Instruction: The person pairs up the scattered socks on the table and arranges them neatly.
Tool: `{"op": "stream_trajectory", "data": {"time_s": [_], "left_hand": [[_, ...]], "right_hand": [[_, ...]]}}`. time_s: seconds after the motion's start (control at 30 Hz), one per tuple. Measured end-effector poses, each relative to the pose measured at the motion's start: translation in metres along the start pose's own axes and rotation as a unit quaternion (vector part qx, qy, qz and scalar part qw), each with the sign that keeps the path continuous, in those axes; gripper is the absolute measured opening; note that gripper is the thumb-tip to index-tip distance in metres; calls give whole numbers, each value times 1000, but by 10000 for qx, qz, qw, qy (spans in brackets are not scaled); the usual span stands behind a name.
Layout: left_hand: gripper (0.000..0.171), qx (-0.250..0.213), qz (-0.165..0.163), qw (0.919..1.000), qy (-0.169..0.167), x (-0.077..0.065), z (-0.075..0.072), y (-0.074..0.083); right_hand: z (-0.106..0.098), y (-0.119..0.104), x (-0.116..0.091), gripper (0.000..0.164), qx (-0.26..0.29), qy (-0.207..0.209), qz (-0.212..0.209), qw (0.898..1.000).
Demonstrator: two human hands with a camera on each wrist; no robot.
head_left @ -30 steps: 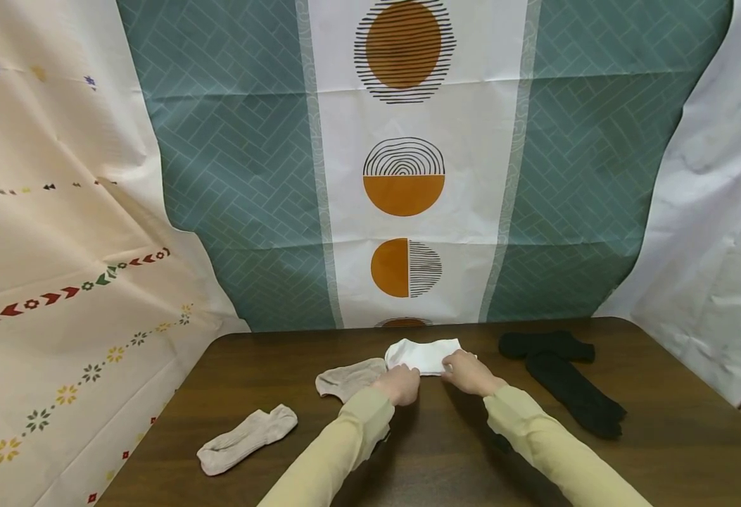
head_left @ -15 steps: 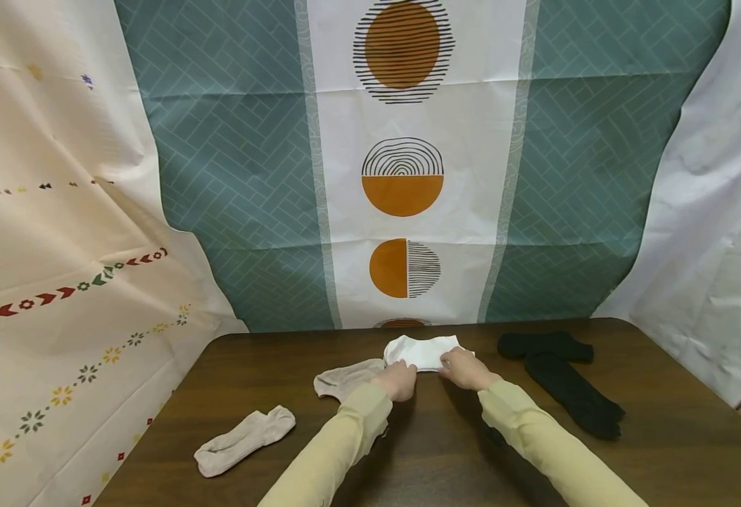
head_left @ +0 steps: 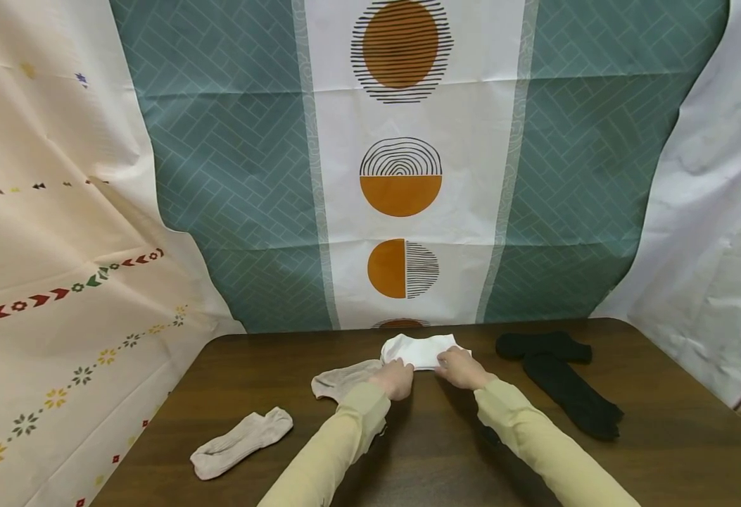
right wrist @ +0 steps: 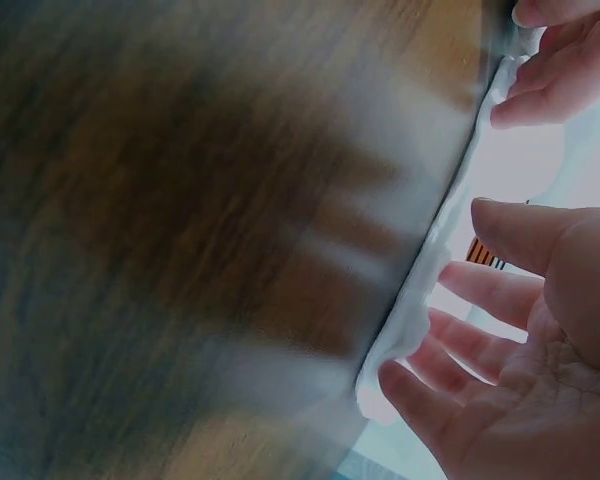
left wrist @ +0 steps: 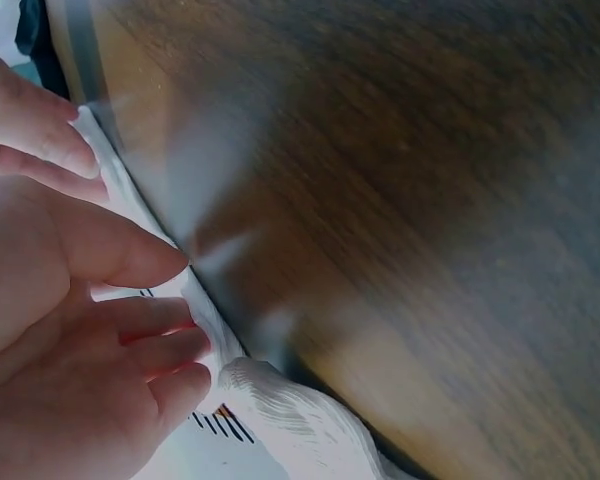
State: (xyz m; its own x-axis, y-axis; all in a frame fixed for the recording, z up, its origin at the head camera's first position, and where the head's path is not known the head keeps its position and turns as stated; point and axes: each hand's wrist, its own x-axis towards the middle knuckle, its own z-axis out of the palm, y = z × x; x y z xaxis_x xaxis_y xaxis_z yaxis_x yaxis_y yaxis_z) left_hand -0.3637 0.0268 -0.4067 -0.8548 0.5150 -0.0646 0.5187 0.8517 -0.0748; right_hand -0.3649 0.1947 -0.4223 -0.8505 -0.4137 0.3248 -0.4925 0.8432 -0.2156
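Observation:
A white sock [head_left: 417,351] lies flat near the table's back edge, a hand at either end of its near side. My left hand [head_left: 395,380] touches the left part; in the left wrist view its thumb is apart from its loosely bent fingers [left wrist: 170,350]. At the sock's right end rests my right hand [head_left: 461,368], whose spread, relaxed fingers [right wrist: 470,340] meet the edge of the cloth in the right wrist view. A beige sock [head_left: 338,380] lies just left of the white one, partly hidden behind the left hand.
Another beige sock [head_left: 243,443] lies at the front left of the brown wooden table [head_left: 421,458]. Two black socks overlap at the right, one crosswise [head_left: 544,345] and one slanting forward [head_left: 573,398]. Patterned cloths [head_left: 402,211] hang behind and at both sides.
Both hands and the white sock have shifted slightly toward the table's back edge. The other socks keep their places; the head view has turned a little to the right.

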Motion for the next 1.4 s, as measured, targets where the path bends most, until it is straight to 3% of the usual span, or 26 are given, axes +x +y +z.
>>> {"op": "stream_trajectory", "data": {"time_s": [0.17,0.4,0.73,1.13,1.4], "left_hand": [[23,-26,-20,10000,-5,0,-1,0],[23,-21,12,10000,65,-1,-1,-2],[24,-62,-25,10000,40,2,2,-4],[25,-6,-83,9998,154,5,5,-7],[26,54,-57,9999,138,5,3,-8]], "right_hand": [[-1,-4,0,20,-71,-69,106,9999],[-2,-7,2,14,-85,-278,390,9988],[-1,-8,2,7,-66,-268,552,9981],[2,-8,4,17,5,-223,733,9971],[2,-7,5,15,37,-152,737,9972]]}}
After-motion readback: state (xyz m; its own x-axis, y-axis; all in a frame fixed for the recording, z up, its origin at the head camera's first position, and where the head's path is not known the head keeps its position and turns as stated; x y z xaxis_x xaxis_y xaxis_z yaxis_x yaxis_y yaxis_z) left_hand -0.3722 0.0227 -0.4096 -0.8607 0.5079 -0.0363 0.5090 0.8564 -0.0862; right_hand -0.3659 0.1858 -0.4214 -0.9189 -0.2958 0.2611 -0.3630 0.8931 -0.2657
